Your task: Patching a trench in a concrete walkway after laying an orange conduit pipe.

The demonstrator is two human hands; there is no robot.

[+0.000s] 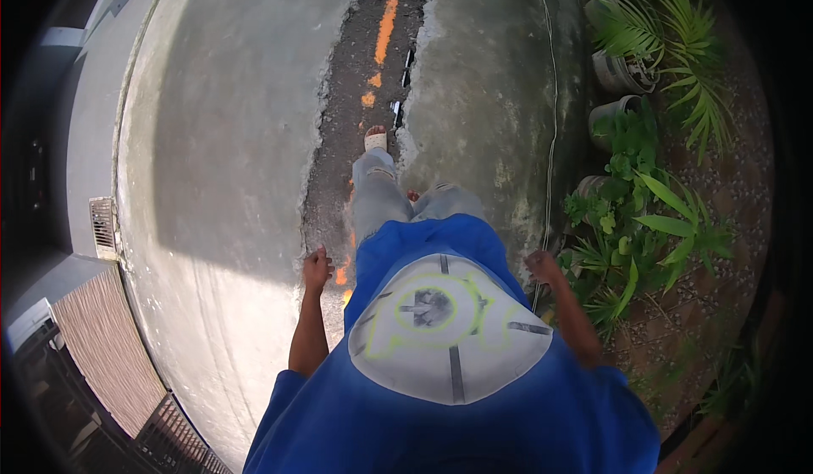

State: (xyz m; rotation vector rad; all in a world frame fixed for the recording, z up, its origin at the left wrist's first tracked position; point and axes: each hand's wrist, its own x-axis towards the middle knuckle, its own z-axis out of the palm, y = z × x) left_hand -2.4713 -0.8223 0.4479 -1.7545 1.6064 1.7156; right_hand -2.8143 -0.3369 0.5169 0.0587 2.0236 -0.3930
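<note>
the left hand (318, 266) hangs beside the left hip, its grip clenched into a loose fist with nothing in it. the nearest thing to it is the strip of dark cracked asphalt (347, 135) with orange paint marks (385, 25), which runs up the middle of the picture; the fist hangs over the strip's left edge, where it meets the pale concrete ground (220, 135). the right hand (542, 266) hangs beside the right hip, its grip also curled shut and holding nothing. it is just beside the leafy green plants (635, 237) that line the right side, without touching them as far as can be told.

along that right side stand several round grey pots (622, 72), each with green plants growing in it: palm-like fronds (677, 16) in the upper ones, broad-leaved plants lower down. a thin white cord (552, 93) lies on the concrete beside them.

both arms hang straight down, elbows slightly bent, bare from the sleeves of a blue shirt (440, 406) with a grey printed panel. the legs in pale torn jeans (377, 194) step along the asphalt, one foot in a light sandal (375, 139) ahead. at lower left lie a drain grate (102, 224) and a ribbed brown roof (106, 347).
</note>
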